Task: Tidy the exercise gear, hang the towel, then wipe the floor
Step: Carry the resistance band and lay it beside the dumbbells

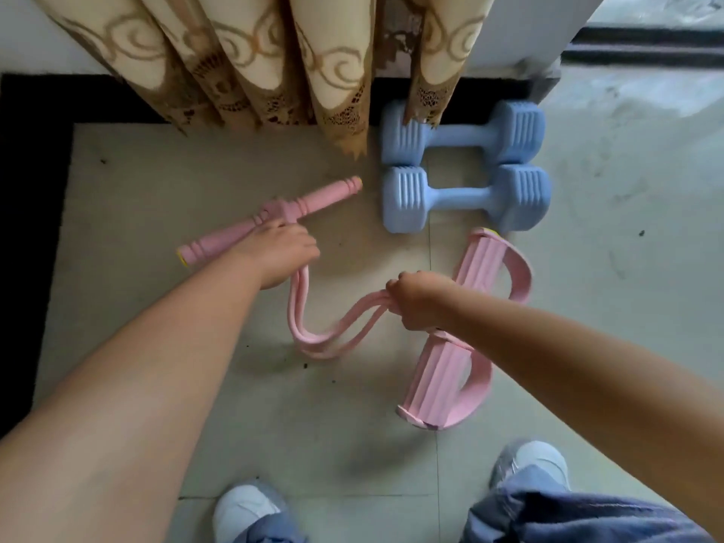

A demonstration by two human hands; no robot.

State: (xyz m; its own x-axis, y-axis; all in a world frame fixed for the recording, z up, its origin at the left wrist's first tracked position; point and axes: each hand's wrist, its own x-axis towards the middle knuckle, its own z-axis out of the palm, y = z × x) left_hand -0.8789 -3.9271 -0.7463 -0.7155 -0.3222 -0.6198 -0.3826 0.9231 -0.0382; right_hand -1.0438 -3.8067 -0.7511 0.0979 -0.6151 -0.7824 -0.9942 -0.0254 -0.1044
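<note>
A pink pedal resistance puller lies on the tiled floor. Its handle bar (313, 203) sits at the left, its elastic bands (313, 339) sag in a loop between my hands, and its two foot pedals (442, 386) lie at the right. My left hand (280, 254) is shut on the bands right at the middle of the handle bar. My right hand (421, 303) is shut on the bands near the pedals. Two blue dumbbells (466, 197) lie side by side just beyond the puller. No towel is in view.
A patterned beige curtain (243, 64) hangs over the far edge and covers part of the back dumbbell. A dark floor border (27, 190) runs along the left and back. My two white shoes (247, 511) stand at the bottom. Dust specks dot the tiles.
</note>
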